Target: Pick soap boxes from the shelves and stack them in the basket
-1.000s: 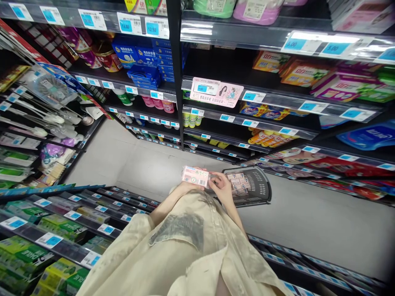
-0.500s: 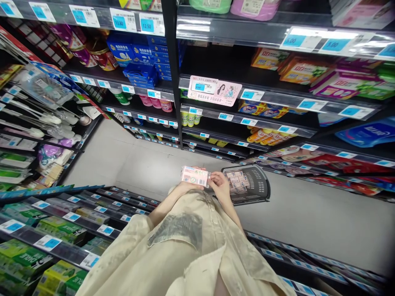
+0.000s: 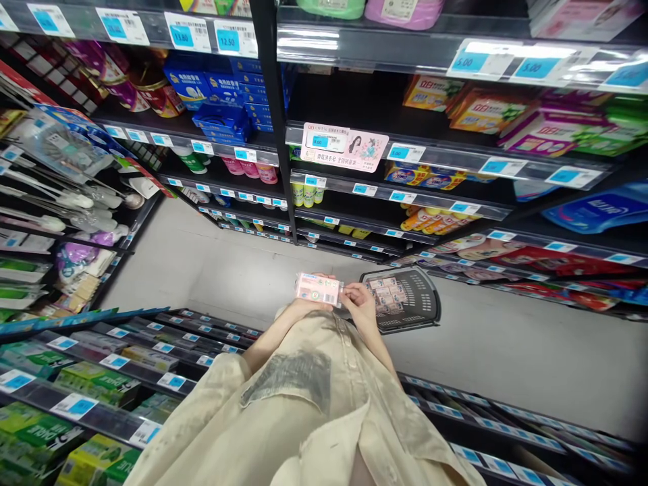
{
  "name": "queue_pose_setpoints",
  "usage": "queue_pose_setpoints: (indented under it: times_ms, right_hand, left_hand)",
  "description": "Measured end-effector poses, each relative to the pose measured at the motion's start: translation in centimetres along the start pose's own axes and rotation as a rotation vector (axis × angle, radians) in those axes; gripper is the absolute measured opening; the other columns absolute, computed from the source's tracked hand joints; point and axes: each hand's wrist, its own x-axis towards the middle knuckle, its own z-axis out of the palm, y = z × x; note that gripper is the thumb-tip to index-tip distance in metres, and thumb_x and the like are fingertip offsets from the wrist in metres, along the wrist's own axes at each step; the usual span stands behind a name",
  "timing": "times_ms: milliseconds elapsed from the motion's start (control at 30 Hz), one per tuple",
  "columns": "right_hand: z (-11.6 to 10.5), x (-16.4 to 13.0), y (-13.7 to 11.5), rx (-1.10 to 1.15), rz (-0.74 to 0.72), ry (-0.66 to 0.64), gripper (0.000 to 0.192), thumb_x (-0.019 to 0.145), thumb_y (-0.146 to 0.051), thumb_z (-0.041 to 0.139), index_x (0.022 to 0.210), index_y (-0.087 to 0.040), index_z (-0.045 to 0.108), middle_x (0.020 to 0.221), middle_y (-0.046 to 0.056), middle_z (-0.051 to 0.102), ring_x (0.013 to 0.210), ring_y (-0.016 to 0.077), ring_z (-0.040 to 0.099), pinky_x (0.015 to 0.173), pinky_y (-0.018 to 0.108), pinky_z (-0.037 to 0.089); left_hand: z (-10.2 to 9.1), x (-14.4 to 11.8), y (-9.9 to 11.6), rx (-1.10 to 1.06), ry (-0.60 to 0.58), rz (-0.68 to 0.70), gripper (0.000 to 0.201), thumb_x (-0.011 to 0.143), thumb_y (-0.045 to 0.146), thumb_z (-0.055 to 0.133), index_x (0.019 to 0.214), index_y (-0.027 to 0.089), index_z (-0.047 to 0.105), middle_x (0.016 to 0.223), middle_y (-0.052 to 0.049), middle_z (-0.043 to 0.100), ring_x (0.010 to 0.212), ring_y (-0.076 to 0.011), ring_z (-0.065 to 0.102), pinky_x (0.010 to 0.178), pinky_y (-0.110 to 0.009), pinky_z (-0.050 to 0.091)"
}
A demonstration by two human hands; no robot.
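Hands unchanged from a second ago: left hand [image 3: 304,305] and right hand [image 3: 360,305] both closed on the small pink rectangular packet [image 3: 318,289], beside the dark mesh plastic basket [image 3: 412,317] of similar packets.

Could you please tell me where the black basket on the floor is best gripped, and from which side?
Probably by the near rim of the basket, from above: it sits flat and open-topped with small packs inside, and no handle shows. Both hands are busy; the right hand and left hand hold a pink pack.
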Motion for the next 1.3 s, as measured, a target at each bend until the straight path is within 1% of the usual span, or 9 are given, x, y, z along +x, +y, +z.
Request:
queue_pose_setpoints:
  times_ms: [267, 467, 600, 767, 933, 1100, 1300]
  right_hand:
    - [0.2, -0.1, -0.2, -0.029, -0.008, 0.006, 0.042, 0.072, -0.043, 0.093, 0.095, -0.026, 0.062, 0.081, 0.0, 0.073, 0.066, 0.0158, 0.063, 0.064, 0.028, 0.05]
    - [0.4, -0.2, -0.3, -0.049, -0.012, 0.01, 0.043, 0.071, -0.045, 0.093, 0.094, -0.025, 0.062, 0.08, 0.0, 0.073, 0.066, 0.0159, 0.062, 0.063, 0.028, 0.05]
    - [0.4, -0.2, -0.2, -0.051, -0.001, 0.018, 0.044, 0.069, -0.043, 0.094, 0.092, -0.025, 0.062, 0.08, 0.0, 0.072, 0.065, 0.0157, 0.062, 0.063, 0.028, 0.05]
    - [0.4, -0.2, -0.2, -0.037, -0.01, 0.012, 0.042, 0.07, -0.043, 0.094, 0.092, -0.025, 0.062, 0.08, 0.0, 0.072, 0.066, 0.0148, 0.062, 0.063, 0.027, 0.05]
    - [0.5, -0.2, -0.3, -0.049, -0.02, 0.01, 0.042, 0.07, -0.043, 0.093, 0.092, -0.025, 0.062, 0.079, 0.0, 0.072, 0.065, 0.0153, 0.062, 0.062, 0.028, 0.05]
    - [0.8, -0.3, -0.1, -0.045, -0.045, 0.042, 0.041, 0.071, -0.041, 0.092, 0.092, -0.025, 0.06, 0.076, -0.002, 0.071, 0.064, 0.015, 0.062, 0.062, 0.028, 0.049]
    - [1.3, -0.3, 0.1, -0.064, -0.068, 0.121, 0.037, 0.074, -0.045, 0.086, 0.09, -0.026, 0.059, 0.077, 0.0, 0.071, 0.064, 0.0156, 0.061, 0.062, 0.028, 0.048]
  left_hand:
    - [-0.1, -0.2, 0.1, 0.007, 0.019, 0.028, 0.09, 0.043, 0.006, 0.1, 0.126, 0.019, 0.069, 0.141, -0.015, 0.069, 0.138, -0.0345, 0.06, 0.112, -0.044, 0.049]
    - [-0.5, -0.3, -0.2, 0.011, 0.011, 0.014, 0.088, 0.044, 0.007, 0.101, 0.125, 0.019, 0.069, 0.138, -0.015, 0.071, 0.137, -0.0346, 0.061, 0.115, -0.045, 0.047]
    - [-0.6, -0.3, -0.1, 0.011, -0.005, 0.006, 0.088, 0.044, 0.008, 0.102, 0.125, 0.019, 0.069, 0.137, -0.014, 0.071, 0.137, -0.0339, 0.061, 0.113, -0.044, 0.048]
    - [-0.5, -0.3, 0.0, 0.007, -0.009, 0.008, 0.087, 0.045, 0.009, 0.102, 0.125, 0.019, 0.069, 0.137, -0.014, 0.072, 0.138, -0.0329, 0.06, 0.113, -0.042, 0.047]
    - [-0.4, -0.4, 0.1, 0.024, 0.032, 0.026, 0.083, 0.042, 0.006, 0.102, 0.118, 0.019, 0.07, 0.141, -0.015, 0.069, 0.139, -0.0353, 0.059, 0.113, -0.043, 0.048]
    - [-0.4, -0.4, 0.0, 0.03, 0.022, 0.037, 0.082, 0.043, 0.006, 0.101, 0.117, 0.02, 0.07, 0.142, -0.013, 0.069, 0.14, -0.0344, 0.058, 0.115, -0.045, 0.047]
    - [-0.7, -0.1, -0.4, 0.016, -0.001, 0.02, 0.087, 0.044, 0.008, 0.102, 0.123, 0.021, 0.068, 0.134, -0.011, 0.072, 0.138, -0.0335, 0.059, 0.118, -0.046, 0.045]
